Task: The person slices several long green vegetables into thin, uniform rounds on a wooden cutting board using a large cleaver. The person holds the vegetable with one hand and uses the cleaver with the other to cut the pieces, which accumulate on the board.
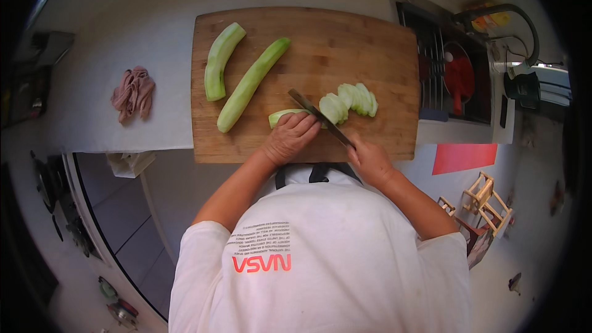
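On a wooden cutting board [333, 55], my left hand [295, 134] presses down on a short piece of peeled cucumber-like vegetable [278, 118], its fingers curled over the piece. My right hand [372, 159] grips the handle of a kitchen knife [319, 115]. The blade lies right beside my left fingertips, at the cut end of the piece. Right of the blade, pale green slices [349, 101] lean on one another in a row. A whole peeled vegetable [253, 85] and a shorter curved length [223, 62] rest on the board's left part.
A crumpled pinkish cloth [134, 94] lies on the white counter [92, 101] to the left. Right of the board is a sink [481, 83] with a rack and a red utensil [458, 78], under a curved faucet [534, 32]. A wooden stool [483, 194] stands at the lower right.
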`<state>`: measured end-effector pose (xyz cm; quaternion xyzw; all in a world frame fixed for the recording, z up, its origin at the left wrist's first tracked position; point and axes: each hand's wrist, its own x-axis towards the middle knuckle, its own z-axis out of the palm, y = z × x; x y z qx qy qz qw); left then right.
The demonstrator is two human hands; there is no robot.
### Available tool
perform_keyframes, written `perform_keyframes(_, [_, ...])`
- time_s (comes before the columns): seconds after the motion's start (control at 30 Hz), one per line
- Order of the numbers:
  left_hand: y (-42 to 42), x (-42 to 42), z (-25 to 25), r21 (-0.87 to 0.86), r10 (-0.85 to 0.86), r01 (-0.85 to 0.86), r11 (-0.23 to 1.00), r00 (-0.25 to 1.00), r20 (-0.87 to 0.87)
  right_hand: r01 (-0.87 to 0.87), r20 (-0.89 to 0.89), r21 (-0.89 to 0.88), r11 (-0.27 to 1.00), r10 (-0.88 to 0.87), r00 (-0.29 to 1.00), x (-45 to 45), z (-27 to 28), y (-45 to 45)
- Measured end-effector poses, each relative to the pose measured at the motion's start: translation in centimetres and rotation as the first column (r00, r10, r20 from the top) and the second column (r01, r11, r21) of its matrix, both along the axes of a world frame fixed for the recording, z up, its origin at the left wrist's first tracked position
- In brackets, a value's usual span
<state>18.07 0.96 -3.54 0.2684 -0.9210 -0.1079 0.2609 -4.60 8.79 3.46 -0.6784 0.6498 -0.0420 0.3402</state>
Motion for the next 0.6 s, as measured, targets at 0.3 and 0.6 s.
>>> perform_keyframes(0.3, [0.2, 1.5, 0.3, -0.084, 0.107, -0.102, 0.991, 0.993, 0.051, 0.004, 0.005, -0.043, 0.999, -0.004, 1.0, -0.1, 4.2, -0.5])
perform_keyframes(0.6, [0.4, 1.3, 0.1, -0.065, 0.115, -0.111, 0.992, 0.992, 0.056, -0.121, -0.159, 0.014, 0.993, 0.122, 0.98, 0.6, 5.6, -0.4])
